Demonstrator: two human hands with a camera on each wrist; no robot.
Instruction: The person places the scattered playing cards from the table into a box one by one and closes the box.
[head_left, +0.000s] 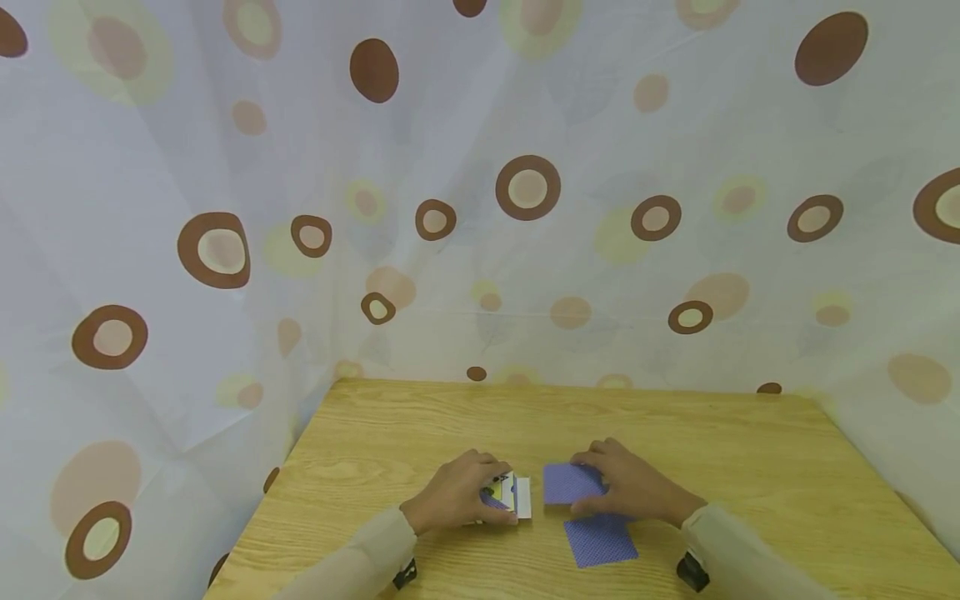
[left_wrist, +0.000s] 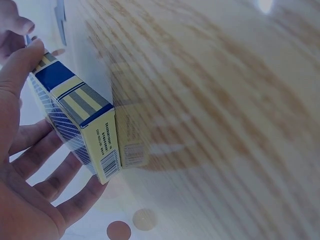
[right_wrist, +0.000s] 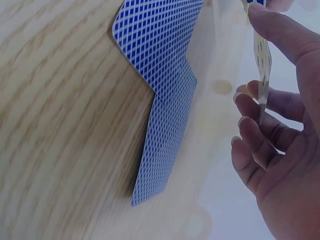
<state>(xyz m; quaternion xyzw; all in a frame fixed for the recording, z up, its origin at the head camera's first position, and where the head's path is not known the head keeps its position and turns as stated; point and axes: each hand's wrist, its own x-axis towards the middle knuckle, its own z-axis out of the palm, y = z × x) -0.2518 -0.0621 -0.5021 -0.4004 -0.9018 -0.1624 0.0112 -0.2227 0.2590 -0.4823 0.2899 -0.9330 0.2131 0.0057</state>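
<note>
My left hand (head_left: 453, 493) grips a card box (left_wrist: 75, 102) by its sides, thumb on the near edge and fingers on the far one. The box is yellow, blue and white, with a barcode on its end. Its white flap (head_left: 524, 498) sticks out to the right, towards the other hand. With thumb and fingers, my right hand (head_left: 637, 485) holds a thin bunch of blue-backed playing cards (head_left: 567, 483), seen edge-on in the right wrist view. Below that hand, blue-patterned playing cards (right_wrist: 165, 140) lie overlapping on the table.
The wooden table (head_left: 390, 425) reaches back to a white curtain (head_left: 465, 275) with brown and yellow spots, which also hangs along both sides. A dark wrist device (head_left: 692, 572) sits under the right sleeve, another dark one (head_left: 405, 574) under the left.
</note>
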